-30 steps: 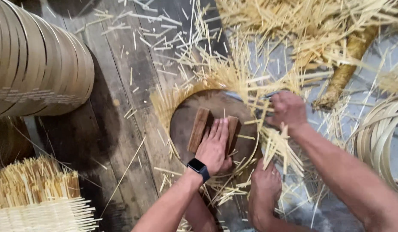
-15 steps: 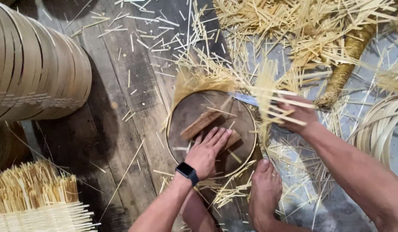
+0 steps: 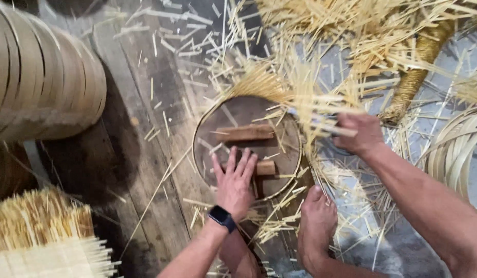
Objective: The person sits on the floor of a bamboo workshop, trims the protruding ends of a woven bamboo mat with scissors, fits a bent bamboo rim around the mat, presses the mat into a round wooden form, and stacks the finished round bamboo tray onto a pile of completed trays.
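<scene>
Your left hand (image 3: 233, 185) has slid toward the near rim of the round board (image 3: 207, 149), fingers spread flat to steady it; beyond the board's far-right edge, your right hand (image 3: 358, 133) grips bamboo strips (image 3: 310, 103).

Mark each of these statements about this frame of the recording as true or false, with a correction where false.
1. The left hand lies flat, fingers spread, on the round dark wooden board. True.
2. The right hand is empty. False: its grip is closed on a bunch of pale thin bamboo slivers.
3. Two brown wooden blocks lie on the board. True.
4. A black smartwatch sits on the right wrist. False: it is on the left wrist.
5. A bare foot rests beside the board's lower right edge. True.
6. The stack of curved pale bamboo hoops lies to the right of the board. False: it lies at the far left.
</scene>
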